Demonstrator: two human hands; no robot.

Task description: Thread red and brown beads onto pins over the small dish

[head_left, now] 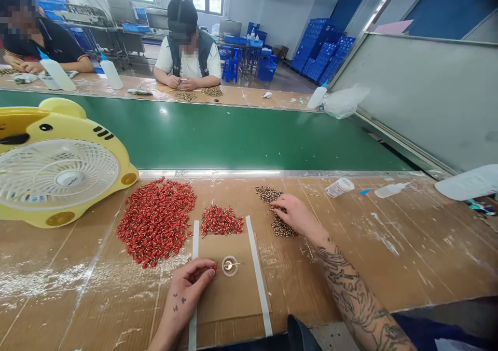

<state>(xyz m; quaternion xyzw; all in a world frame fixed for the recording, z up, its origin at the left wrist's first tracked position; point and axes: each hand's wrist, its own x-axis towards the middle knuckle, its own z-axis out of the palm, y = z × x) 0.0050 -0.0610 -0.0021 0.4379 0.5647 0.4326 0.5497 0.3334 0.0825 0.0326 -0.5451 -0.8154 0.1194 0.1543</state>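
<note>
**Left grip:** left hand (184, 287) pinched shut, thumb and fingers holding one small red bead (213, 268) right beside the dish.
**Right grip:** right hand (298, 215) open, holding nothing, fingers lying on the brown speckled beads (282, 227).
**Red beads:** big loose heap of red beads (155, 221) on the left, plus a smaller red pile (221, 221) just past the cardboard pad.
**Work spot:** cardboard pad (229, 294) between two white strips (257, 273), with a small clear dish (230, 266) on it and a tiny metal spoon (232, 264) in the dish.
**Around the tabletop:** yellow cartoon-style fan (58, 169) on the left; squeeze bottle (391, 189) and small white container (340, 187) on the right, on the cardboard-covered tabletop (389, 257).
**Across the way:** past a green conveyor belt (194, 133), a co-worker (187, 44) sits with both hands together above two small piles of brown beads (199, 93).
</note>
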